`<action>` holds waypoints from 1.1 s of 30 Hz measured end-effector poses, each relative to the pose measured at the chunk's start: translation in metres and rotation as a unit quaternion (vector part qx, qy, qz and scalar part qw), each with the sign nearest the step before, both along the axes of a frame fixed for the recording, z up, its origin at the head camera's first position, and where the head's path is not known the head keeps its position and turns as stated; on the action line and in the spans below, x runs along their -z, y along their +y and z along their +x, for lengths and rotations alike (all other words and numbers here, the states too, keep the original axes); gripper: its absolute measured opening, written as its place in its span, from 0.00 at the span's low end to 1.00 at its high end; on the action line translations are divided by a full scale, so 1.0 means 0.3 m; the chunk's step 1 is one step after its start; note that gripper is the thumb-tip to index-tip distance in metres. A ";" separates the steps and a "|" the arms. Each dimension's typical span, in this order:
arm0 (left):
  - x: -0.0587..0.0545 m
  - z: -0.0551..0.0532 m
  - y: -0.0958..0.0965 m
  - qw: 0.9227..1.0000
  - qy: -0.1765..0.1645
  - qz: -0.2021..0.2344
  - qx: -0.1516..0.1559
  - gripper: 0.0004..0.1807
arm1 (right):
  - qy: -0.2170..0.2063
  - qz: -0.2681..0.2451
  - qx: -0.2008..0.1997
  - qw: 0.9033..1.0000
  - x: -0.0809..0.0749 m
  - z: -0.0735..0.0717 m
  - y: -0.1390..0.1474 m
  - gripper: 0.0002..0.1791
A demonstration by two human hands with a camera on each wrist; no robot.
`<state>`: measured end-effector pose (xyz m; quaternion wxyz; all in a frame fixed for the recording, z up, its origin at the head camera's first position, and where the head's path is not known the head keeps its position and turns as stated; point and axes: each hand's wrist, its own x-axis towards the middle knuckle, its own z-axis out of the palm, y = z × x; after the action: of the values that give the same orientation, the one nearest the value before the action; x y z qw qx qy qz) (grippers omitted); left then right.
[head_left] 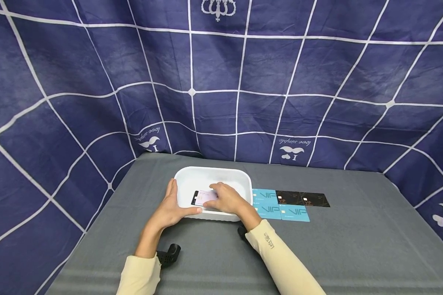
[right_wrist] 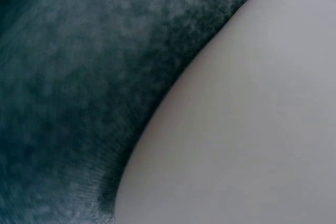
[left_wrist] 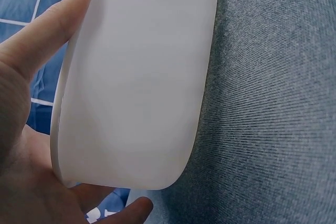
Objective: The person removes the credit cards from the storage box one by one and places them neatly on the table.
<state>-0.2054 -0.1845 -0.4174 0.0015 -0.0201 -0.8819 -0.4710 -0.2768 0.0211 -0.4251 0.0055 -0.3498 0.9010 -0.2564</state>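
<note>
A white plastic tub (head_left: 192,177) sits on the grey cloth in the head view. My left hand (head_left: 167,212) grips its left end, the thumb along the front rim and the fingers round the side; the left wrist view shows the tub's outer wall (left_wrist: 131,87) close up. Inside the tub, my right hand (head_left: 229,199) holds a pale pink VIP card (head_left: 204,197) between thumb and fingers. A black card (head_left: 194,200) shows partly from under the pink one. The right wrist view has only the tub wall (right_wrist: 241,129) and cloth, with no fingers.
Right of the tub, light blue VIP cards (head_left: 295,213) and two black VIP cards (head_left: 315,199) lie flat in rows, edge to edge. Grey cloth (head_left: 369,229) covers the table. A blue curtain with white lines (head_left: 266,114) hangs behind and at both sides.
</note>
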 end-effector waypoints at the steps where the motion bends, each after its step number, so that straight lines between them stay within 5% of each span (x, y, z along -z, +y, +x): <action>1: 0.000 0.001 -0.001 1.000 0.000 0.001 0.000 0.73 | -0.002 0.003 -0.001 1.000 0.000 0.001 -0.001 0.33; 14: -0.001 0.005 -0.003 1.000 -0.003 0.002 0.000 0.74 | -0.030 0.043 0.001 0.999 -0.009 0.001 -0.009 0.30; 33: -0.001 -0.001 -0.002 1.000 -0.011 -0.006 0.000 0.74 | -0.015 0.079 -0.007 0.997 -0.006 -0.004 -0.006 0.29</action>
<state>-0.2058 -0.1851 -0.4171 -0.0081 -0.0146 -0.8845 -0.4662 -0.2780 0.0193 -0.4234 0.0484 -0.3505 0.9158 -0.1899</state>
